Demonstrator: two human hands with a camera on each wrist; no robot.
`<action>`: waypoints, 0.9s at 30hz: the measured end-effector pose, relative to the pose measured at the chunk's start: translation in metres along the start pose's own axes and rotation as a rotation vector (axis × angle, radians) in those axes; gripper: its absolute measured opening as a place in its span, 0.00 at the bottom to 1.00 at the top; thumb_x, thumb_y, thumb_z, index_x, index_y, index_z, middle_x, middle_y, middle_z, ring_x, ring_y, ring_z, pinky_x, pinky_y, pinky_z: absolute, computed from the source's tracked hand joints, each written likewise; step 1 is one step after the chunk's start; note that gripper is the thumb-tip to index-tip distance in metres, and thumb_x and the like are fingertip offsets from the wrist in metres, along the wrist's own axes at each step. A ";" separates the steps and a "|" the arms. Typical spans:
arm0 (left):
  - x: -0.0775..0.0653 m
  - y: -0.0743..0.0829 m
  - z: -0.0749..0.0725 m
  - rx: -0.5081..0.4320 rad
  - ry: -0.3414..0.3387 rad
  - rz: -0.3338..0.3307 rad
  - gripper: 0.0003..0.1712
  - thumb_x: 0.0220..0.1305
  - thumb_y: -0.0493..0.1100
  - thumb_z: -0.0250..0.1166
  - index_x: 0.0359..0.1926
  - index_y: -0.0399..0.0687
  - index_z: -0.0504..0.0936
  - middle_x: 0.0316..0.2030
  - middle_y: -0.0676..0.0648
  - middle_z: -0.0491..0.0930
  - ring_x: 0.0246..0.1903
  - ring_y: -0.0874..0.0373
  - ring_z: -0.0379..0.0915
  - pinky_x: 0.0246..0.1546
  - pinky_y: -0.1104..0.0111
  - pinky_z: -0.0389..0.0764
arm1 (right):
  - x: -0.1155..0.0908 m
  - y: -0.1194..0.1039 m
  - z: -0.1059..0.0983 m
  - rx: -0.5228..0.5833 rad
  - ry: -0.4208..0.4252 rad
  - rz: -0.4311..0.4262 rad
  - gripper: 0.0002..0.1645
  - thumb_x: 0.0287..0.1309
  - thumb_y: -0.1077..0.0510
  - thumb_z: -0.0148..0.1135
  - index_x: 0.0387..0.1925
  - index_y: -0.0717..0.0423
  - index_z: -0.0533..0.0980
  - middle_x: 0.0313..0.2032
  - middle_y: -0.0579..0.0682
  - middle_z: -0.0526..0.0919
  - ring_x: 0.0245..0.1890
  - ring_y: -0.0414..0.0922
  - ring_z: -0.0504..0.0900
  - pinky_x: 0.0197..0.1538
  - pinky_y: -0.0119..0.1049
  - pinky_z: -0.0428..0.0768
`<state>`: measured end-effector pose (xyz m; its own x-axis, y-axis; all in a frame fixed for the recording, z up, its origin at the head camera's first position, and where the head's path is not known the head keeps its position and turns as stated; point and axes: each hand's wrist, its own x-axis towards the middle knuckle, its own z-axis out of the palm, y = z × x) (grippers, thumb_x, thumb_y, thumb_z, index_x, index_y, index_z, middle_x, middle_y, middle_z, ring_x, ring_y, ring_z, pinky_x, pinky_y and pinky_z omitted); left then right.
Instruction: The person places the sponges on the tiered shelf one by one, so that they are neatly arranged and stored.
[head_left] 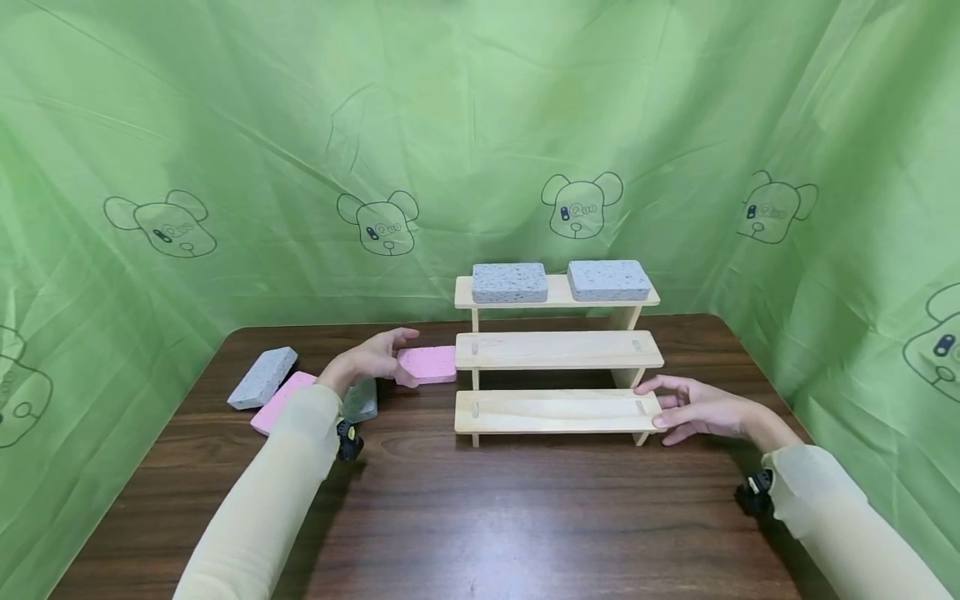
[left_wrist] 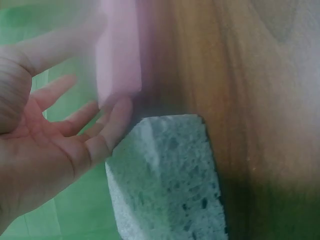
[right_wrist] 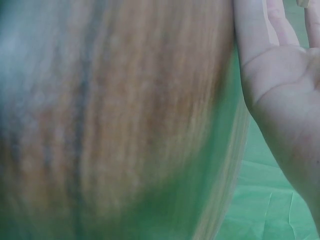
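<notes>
Near the left of the wooden rack, my left hand (head_left: 378,357) is at the left end of a pink sponge-like block (head_left: 429,365). Its fingers are spread, with the thumb at the block's near corner and the index finger reaching above the far edge. In the left wrist view the little finger overlaps the end of the pink block (left_wrist: 119,55). My right hand (head_left: 705,408) holds the right end of the lowest shelf of the wooden rack (head_left: 555,410), thumb at the front edge and index finger on the board's end. Most of that grip is outside the right wrist view.
Two grey speckled blocks (head_left: 510,283) lie on the top shelf. On the left of the brown table (head_left: 450,517) are a grey block (head_left: 262,377), a second pink block (head_left: 281,402) and a greenish-grey block (head_left: 362,402), partly behind the left arm. A green curtain (head_left: 480,125) surrounds the table.
</notes>
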<state>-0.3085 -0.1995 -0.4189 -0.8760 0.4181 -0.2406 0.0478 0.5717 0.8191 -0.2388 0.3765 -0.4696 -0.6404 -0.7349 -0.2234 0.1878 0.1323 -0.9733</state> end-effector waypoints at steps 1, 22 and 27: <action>0.000 -0.001 0.001 -0.004 -0.005 -0.011 0.58 0.48 0.31 0.78 0.76 0.35 0.56 0.71 0.25 0.53 0.64 0.36 0.62 0.60 0.54 0.72 | 0.000 0.000 0.000 0.000 0.001 0.002 0.30 0.68 0.74 0.52 0.65 0.47 0.68 0.58 0.61 0.79 0.54 0.56 0.82 0.51 0.59 0.82; 0.007 -0.013 0.018 0.106 0.147 -0.064 0.44 0.44 0.31 0.80 0.66 0.36 0.74 0.60 0.37 0.75 0.54 0.48 0.69 0.62 0.57 0.68 | 0.000 -0.001 0.000 -0.003 0.005 0.013 0.28 0.68 0.72 0.53 0.64 0.47 0.68 0.57 0.60 0.80 0.53 0.57 0.82 0.50 0.59 0.82; 0.010 -0.016 0.019 0.121 0.161 -0.035 0.44 0.41 0.30 0.80 0.64 0.35 0.75 0.58 0.37 0.77 0.52 0.49 0.70 0.60 0.59 0.69 | 0.000 -0.002 0.001 0.001 -0.001 0.007 0.28 0.68 0.72 0.53 0.64 0.48 0.68 0.57 0.60 0.80 0.53 0.57 0.82 0.50 0.58 0.82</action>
<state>-0.3093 -0.1908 -0.4442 -0.9430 0.2838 -0.1740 0.0644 0.6684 0.7410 -0.2384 0.3754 -0.4679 -0.6385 -0.7344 -0.2303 0.1931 0.1368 -0.9716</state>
